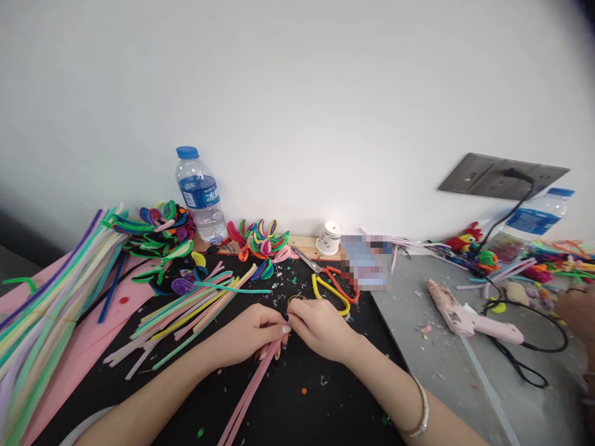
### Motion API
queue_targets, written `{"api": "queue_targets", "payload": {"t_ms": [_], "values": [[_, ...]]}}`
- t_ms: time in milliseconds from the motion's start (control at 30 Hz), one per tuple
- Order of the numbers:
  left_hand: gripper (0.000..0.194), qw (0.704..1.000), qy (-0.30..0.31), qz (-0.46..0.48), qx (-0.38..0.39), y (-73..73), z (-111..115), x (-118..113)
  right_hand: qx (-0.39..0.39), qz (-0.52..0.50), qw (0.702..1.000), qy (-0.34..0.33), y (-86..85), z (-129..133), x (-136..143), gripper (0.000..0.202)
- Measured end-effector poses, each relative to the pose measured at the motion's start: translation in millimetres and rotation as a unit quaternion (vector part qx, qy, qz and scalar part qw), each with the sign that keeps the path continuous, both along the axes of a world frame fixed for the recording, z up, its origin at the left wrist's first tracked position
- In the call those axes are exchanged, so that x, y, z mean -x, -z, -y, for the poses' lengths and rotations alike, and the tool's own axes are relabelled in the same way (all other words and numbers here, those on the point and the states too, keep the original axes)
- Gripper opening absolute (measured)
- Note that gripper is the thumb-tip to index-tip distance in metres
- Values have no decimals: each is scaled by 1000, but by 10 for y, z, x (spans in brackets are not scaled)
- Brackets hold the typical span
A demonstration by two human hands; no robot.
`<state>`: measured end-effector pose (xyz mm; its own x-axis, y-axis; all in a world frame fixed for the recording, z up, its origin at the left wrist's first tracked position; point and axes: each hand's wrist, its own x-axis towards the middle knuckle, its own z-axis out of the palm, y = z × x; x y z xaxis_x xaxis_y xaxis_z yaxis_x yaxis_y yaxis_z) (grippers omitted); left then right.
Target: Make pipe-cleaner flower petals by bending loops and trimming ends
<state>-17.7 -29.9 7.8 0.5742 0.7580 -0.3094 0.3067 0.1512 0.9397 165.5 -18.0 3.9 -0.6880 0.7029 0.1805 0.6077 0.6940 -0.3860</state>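
My left hand is closed round the upper end of some long pink pipe cleaners, which hang down toward the lower edge of the view. Touching it at the fingertips, my right hand is pinched; whatever lies between its fingers is too small and hidden to name. Scissors with red and yellow handles lie just beyond my right hand. Cut pastel pipe cleaners are spread on the black mat, left of my left hand.
A big pipe cleaner bundle lies far left. Toward the wall stand a water bottle, bright looped pieces and a paper cup. At right are a pink glue gun with its cord and another person's hand.
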Motion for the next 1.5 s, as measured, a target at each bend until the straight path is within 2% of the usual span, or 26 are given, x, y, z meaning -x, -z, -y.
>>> {"api": "queue_targets", "payload": {"t_ms": [167,267,367,467,633,700,733,800,867,1000,1100,1200,1367,1433,1500], "values": [[29,1000,14,14,2,15,-15,14,36,-25,999,-8,-7,13,10,16],[32,1000,27,13,-7,8,-17,22,117,-90,989,1,-18,15,28,21],[35,999,39,11,-14,0,-18,36,217,-160,963,12,-14,14,44,26],[35,999,46,13,-20,-2,-20,51,330,-230,915,23,10,16,62,29],[36,998,59,28,-14,3,-28,73,530,-350,772,24,18,35,107,35],[36,997,64,33,-3,10,-33,83,566,-364,740,24,10,40,115,37],[36,997,64,35,3,15,-34,87,570,-363,737,23,10,39,112,38],[36,998,59,36,9,21,-34,91,561,-350,750,21,20,23,92,37],[36,998,56,33,13,24,-29,87,530,-331,781,18,33,-6,57,35],[36,997,65,26,12,19,-15,68,380,-266,886,21,0,-62,-7,31],[36,997,68,19,10,14,-10,63,292,-204,934,14,-65,-67,-16,23],[35,998,67,12,17,18,-8,67,258,-171,951,-1,-94,-42,8,17],[36,998,53,8,20,31,-15,61,228,-147,963,2,-79,-24,31,18],[35,1000,26,15,6,24,-25,52,176,-146,972,49,-84,-70,-19,18],[35,999,-17,22,-15,14,-38,44,84,-139,975,154,-91,-154,-116,13]]}}
